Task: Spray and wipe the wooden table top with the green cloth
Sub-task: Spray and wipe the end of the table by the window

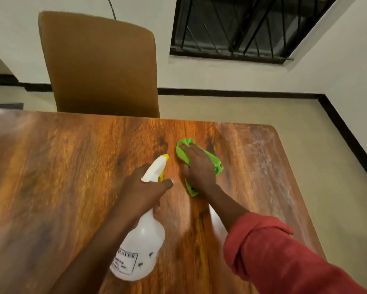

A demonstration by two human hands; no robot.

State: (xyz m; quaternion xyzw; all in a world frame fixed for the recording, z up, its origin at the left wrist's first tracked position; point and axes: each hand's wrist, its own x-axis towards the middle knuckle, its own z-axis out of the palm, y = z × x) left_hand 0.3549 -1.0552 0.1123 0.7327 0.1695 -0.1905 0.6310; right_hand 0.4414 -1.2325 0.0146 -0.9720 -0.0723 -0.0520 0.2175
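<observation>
The green cloth [215,164] lies crumpled on the wooden tabletop [61,166] under the right hand [197,168], whose fingers [186,148] are stretched flat and press on it. Just left of the cloth, the left hand [144,187] has its fingers curled round the neck of the white spray bottle [142,247]. Behind the cloth stands a brown chair [102,66].

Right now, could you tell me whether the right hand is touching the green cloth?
Touching. The head view shows the right hand lying flat on the green cloth, which pokes out around it.
</observation>
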